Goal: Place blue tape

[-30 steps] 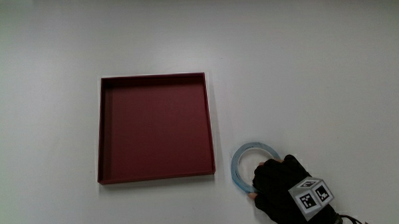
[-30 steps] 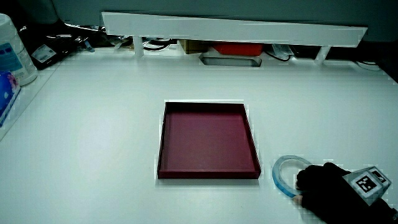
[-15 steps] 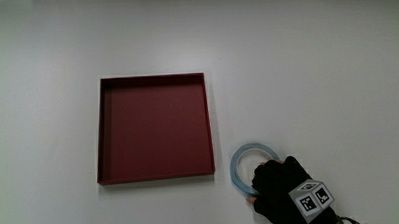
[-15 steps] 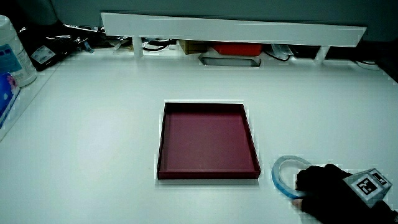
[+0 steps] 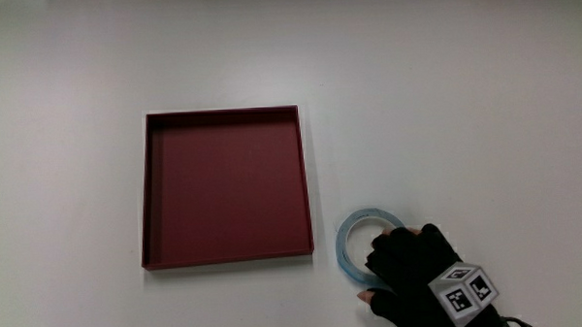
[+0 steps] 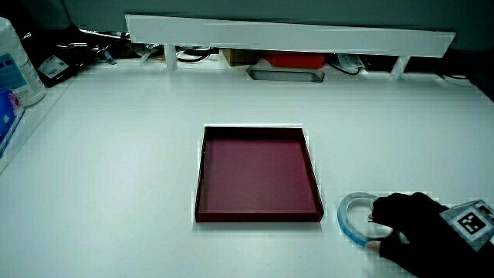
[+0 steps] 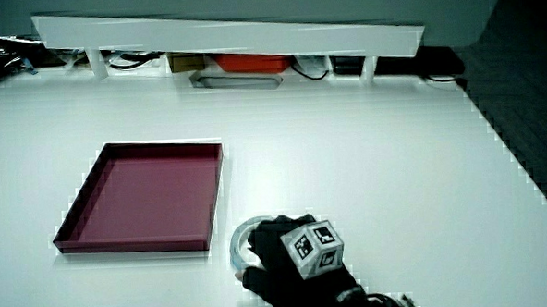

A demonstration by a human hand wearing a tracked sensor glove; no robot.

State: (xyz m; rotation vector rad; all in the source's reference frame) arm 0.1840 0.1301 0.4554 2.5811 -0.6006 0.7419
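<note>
The blue tape (image 5: 356,236), a pale blue ring, lies flat on the white table beside the dark red tray (image 5: 224,188), close to the tray's corner nearest the person. The gloved hand (image 5: 407,269) arches over the part of the ring nearest the person. Its fingers are loosely spread and the thumb tip sits just outside the ring's rim, so that part of the ring is hidden. In both side views the tape (image 6: 349,216) (image 7: 239,242) rests on the table under the hand (image 6: 401,224) (image 7: 283,255). The tray holds nothing.
A low white partition (image 6: 285,35) runs along the table's edge farthest from the person, with cables and a red box under it. A white bottle (image 6: 15,66) stands at the table's corner in a side view.
The hand has drawn back a little toward the person and its fingers have loosened over the ring. The tape and tray have not moved.
</note>
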